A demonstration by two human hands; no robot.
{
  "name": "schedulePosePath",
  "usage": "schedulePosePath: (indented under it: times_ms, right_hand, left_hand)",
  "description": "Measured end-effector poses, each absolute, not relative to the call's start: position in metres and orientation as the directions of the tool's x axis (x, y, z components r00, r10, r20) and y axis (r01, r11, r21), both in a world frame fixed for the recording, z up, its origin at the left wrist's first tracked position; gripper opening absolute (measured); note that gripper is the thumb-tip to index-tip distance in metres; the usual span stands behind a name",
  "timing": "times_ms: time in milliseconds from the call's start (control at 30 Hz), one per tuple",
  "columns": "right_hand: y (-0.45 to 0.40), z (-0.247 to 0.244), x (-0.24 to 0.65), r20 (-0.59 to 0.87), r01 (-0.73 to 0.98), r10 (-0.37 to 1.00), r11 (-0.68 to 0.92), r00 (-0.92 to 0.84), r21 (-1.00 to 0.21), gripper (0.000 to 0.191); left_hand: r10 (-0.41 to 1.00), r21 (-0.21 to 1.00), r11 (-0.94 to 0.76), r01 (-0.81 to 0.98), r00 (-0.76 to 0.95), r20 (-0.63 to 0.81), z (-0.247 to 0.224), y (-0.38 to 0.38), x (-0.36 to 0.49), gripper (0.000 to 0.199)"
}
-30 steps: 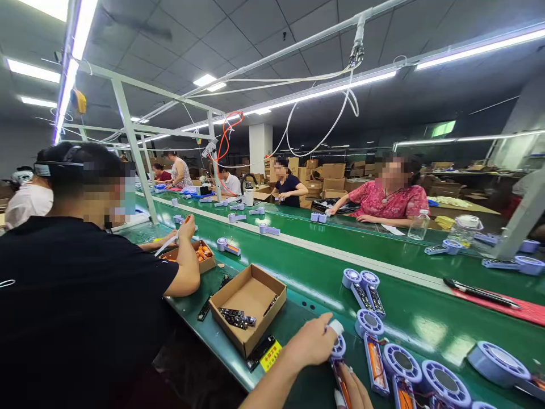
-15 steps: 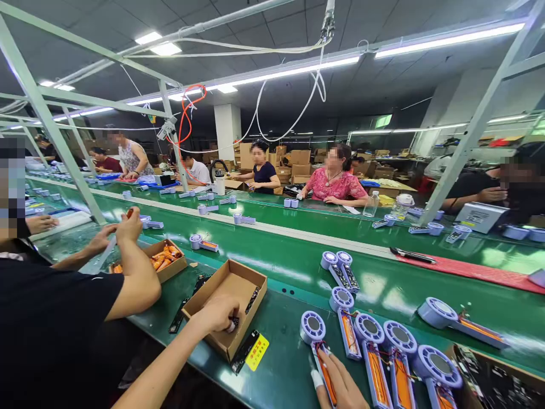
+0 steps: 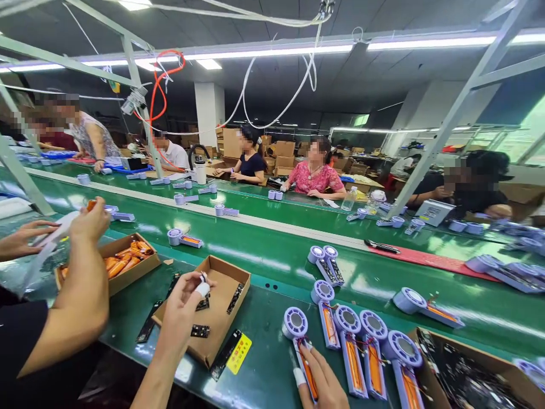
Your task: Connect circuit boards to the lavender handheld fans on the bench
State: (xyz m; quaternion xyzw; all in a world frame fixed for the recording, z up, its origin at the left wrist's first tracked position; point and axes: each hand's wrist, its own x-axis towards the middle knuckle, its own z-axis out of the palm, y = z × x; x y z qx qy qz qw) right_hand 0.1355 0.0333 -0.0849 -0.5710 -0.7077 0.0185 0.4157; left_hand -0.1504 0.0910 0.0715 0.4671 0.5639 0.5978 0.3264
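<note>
Holds fan (image 3: pixel 295 322) on bench (image 3: pixel 264 352) in right hand (image 3: pixel 321 376), lightly closed, with fingers laid over battery (image 3: pixel 309 382). Curls left hand (image 3: pixel 185 298) above box (image 3: pixel 223 278) of boards (image 3: pixel 200 330), with thumb near fingertips; cannot tell whether gripping anything. Has more fans (image 3: pixel 348 319) at right.

Bright tube lights (image 3: pixel 426 44) leave white glare on the green belt (image 3: pixel 255 247), strongest toward its near right corner, while the ceiling (image 3: pixel 400 14) and the room beyond its far edge look dim. Wide-angle stretch bends the sides; co-workers' heads (image 3: pixel 315 149) are pixelated.
</note>
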Motion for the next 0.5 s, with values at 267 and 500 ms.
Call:
schedulePosePath:
  times_ms: [267,500]
  right_hand:
    - [0.023,-0.074,0.140,0.499,0.724,0.850,0.238,0.167,-0.647,0.025]
    - [0.040,-0.042,0.137,0.399,0.643,0.917,0.302,0.006,-0.704,0.022]
  left_hand:
    - [0.971,0.981,0.151,-0.125,-0.165,-0.171,-0.025,0.044,-0.046,0.040]
    - [0.994,0.979,0.062,0.195,-0.099,-0.043,-0.026,0.054,-0.008,0.020]
